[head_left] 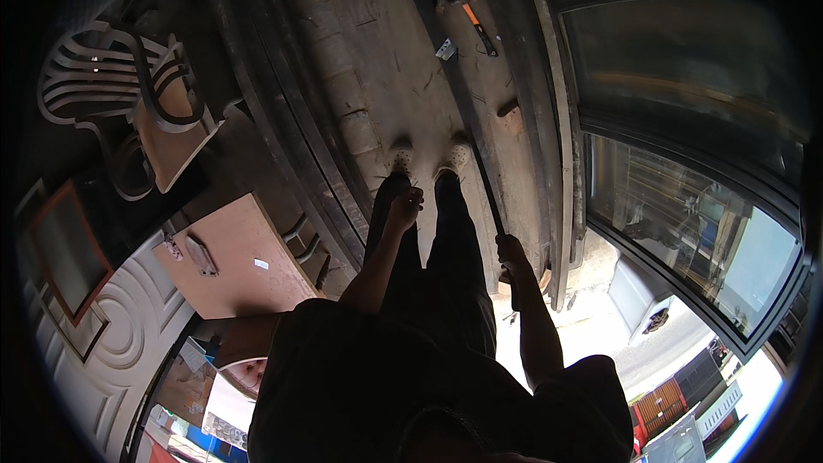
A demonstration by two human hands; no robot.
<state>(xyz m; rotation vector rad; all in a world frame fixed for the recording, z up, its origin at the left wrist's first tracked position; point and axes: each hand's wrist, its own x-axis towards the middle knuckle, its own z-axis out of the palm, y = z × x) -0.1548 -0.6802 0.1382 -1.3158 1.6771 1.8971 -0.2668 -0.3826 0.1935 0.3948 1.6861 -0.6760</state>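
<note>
My right hand (512, 255) is wrapped round a long, thin dark rod (487, 180). The rod runs forward from my fist along the floor beside my right shoe (460, 154); its exact kind is too dark to tell. My left hand (407, 203) hangs in front of my left leg with its fingers curled in. Whether anything small is inside those fingers is hidden. Farther ahead on the floor lies a hammer (476, 21) with an orange and black handle. Next to it is a small pale printed piece (446, 50). A brown block (510, 117) lies between the hammer and me.
Long dark beams (287, 111) run along the floor on my left, with more beams (549, 111) on my right. Farther left are a slatted chair (171, 120) and a wooden table (231, 249). A large framed glass panel (686, 223) stands at right.
</note>
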